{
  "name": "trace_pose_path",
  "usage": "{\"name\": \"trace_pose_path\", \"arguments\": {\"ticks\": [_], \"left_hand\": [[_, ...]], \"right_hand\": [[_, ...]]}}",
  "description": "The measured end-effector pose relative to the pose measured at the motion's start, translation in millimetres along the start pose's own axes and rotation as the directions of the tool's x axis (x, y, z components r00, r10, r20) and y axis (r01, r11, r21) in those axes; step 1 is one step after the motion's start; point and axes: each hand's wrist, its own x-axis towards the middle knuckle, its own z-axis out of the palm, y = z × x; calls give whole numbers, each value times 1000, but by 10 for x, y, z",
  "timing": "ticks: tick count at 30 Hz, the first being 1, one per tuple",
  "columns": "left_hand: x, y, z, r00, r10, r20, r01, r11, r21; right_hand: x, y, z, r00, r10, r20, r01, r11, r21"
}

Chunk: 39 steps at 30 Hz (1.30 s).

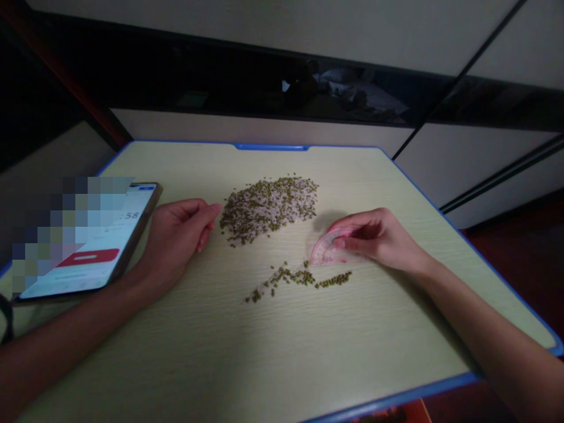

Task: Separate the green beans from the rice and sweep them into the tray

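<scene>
Here, our right hand [383,239] pinched the pink protractor [324,249] just beside a straggling line of mung beans [331,281]; our left hand [181,229], curled closed, nothing visible inside, sat near the mixed bean pile [273,202]. Sweeping too hard, we might have scattered beans.

A pale, wood-grained table [189,352] with a blue edge [418,182] carries a tablet [99,255] at left, screen up. Toward the far side, around the middle, spreads a pile [269,205] of green beans and pale grains. Nearer lies a thin, uneven trail [304,277], mostly beans.
</scene>
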Motion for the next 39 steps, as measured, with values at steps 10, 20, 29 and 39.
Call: {"name": "trace_pose_path", "arguments": {"ticks": [10, 20, 29, 39], "left_hand": [[20, -40, -6, 1000, 1, 9, -1, 1000, -28], [6, -12, 3, 1000, -1, 2, 1, 1000, -17], [19, -32, 7, 1000, 6, -3, -6, 999, -32], [31, -73, 6, 999, 32, 6, -31, 999, -35]], "right_hand": [[16, -5, 28, 997, 35, -68, -34, 999, 23], [38, -6, 73, 1000, -13, -21, 13, 1000, 8], [36, 3, -5, 999, -17, 47, 15, 999, 51], [15, 0, -84, 999, 19, 47, -22, 997, 69]]}}
